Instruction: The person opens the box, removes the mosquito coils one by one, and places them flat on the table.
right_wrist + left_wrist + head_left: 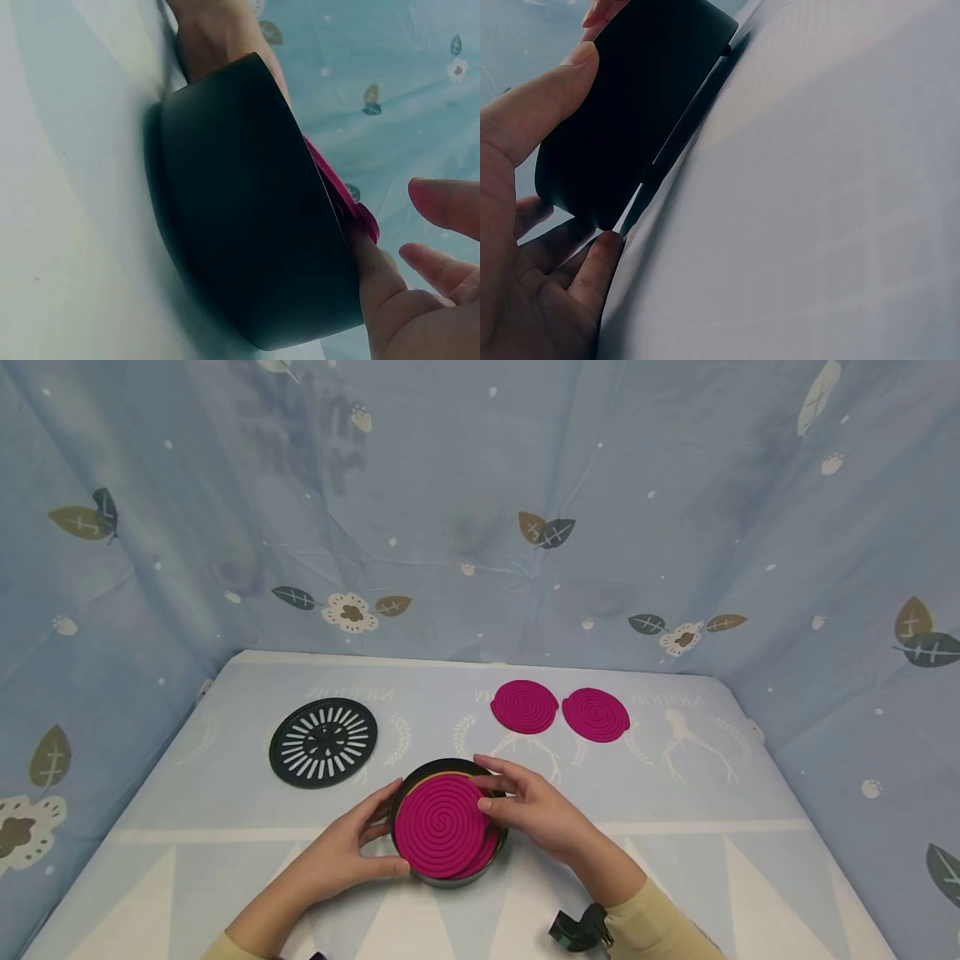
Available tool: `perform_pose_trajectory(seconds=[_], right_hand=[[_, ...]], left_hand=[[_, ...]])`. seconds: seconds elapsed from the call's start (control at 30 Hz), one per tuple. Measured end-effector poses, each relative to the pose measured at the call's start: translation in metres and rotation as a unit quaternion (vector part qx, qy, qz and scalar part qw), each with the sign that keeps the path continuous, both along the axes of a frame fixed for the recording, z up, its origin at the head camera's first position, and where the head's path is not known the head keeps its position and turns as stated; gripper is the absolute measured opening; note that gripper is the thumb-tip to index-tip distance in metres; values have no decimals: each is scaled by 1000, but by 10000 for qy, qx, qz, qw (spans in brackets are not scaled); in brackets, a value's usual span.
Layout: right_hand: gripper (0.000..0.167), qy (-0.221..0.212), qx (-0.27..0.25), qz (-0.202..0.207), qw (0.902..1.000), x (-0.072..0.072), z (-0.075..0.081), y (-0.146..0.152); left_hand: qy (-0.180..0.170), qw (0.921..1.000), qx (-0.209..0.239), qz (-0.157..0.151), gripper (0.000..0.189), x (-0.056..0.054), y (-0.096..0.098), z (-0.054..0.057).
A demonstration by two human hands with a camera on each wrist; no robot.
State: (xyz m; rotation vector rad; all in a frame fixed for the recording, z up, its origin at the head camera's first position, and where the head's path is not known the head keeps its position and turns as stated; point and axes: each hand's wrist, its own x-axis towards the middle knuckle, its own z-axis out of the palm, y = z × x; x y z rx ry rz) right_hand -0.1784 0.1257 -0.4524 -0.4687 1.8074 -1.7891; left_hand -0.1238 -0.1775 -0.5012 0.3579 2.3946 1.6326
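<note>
A round black mosquito coil tin stands on the table in front of me, with magenta mosquito coils stacked slightly offset in it. One coil edge pokes above the rim in the right wrist view. My left hand grips the tin's left side, thumb toward me and fingers round the far side. On the right, my right hand reaches over the rim with fingers extended. Its thumb touches the coil's right edge, while two fingers stand apart from the coil in the right wrist view.
A black slotted lid lies flat at the back left. Two more magenta coils, a left one and a right one, lie side by side at the back right. Blue patterned cloth hangs behind and beside the table.
</note>
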Motion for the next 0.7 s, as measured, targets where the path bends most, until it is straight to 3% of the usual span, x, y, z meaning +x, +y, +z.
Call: perform_pose_trajectory(seconds=[0.47, 0.7], right_hand=[[62, -226, -186, -15, 9996, 4, -2, 1], [65, -394, -178, 221, 9988, 4, -3, 3]], left_hand=[[-67, 10000, -44, 49, 112, 0, 1, 3], [19, 10000, 45, -18, 111, 0, 0, 3]])
